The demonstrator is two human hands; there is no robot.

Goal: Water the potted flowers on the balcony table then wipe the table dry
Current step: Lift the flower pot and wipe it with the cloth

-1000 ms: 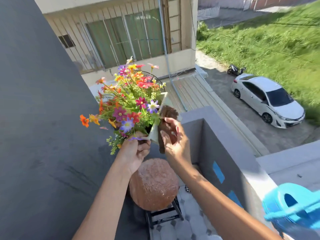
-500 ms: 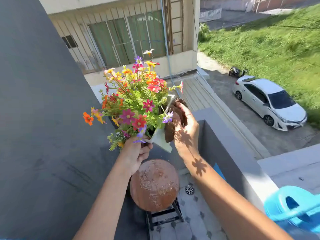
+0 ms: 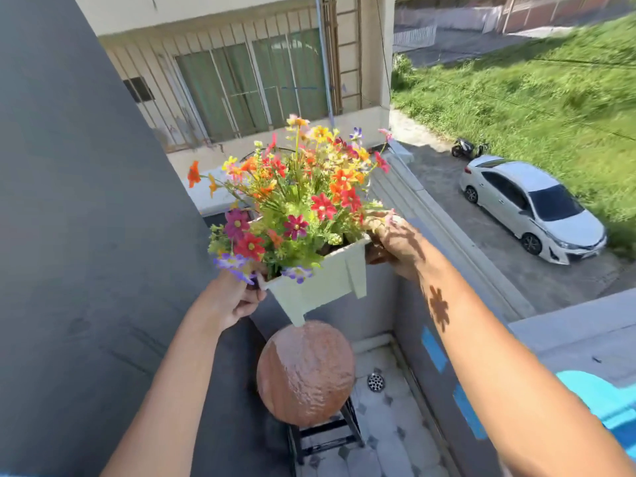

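Note:
A pale square flower pot point(image 3: 323, 282) full of bright mixed flowers point(image 3: 299, 197) hangs in the air, held up with both hands. My left hand point(image 3: 230, 299) grips its near left corner under the blooms. My right hand point(image 3: 392, 244) holds its right rim. Directly below stands the small round brown table point(image 3: 305, 373) on a black frame; its top glistens wet. A light blue watering can point(image 3: 605, 404) shows at the right edge, partly cut off.
A dark grey wall point(image 3: 79, 253) rises on the left. The grey balcony parapet point(image 3: 433, 346) with blue patches runs along the right. Below lie the tiled floor point(image 3: 389, 438) and its drain point(image 3: 375, 382). Far below, a white car point(image 3: 533, 208) is parked beside grass.
The pot has been tipped back from tilted to upright and raised higher. My right hand shifted from the pot's underside to its right rim.

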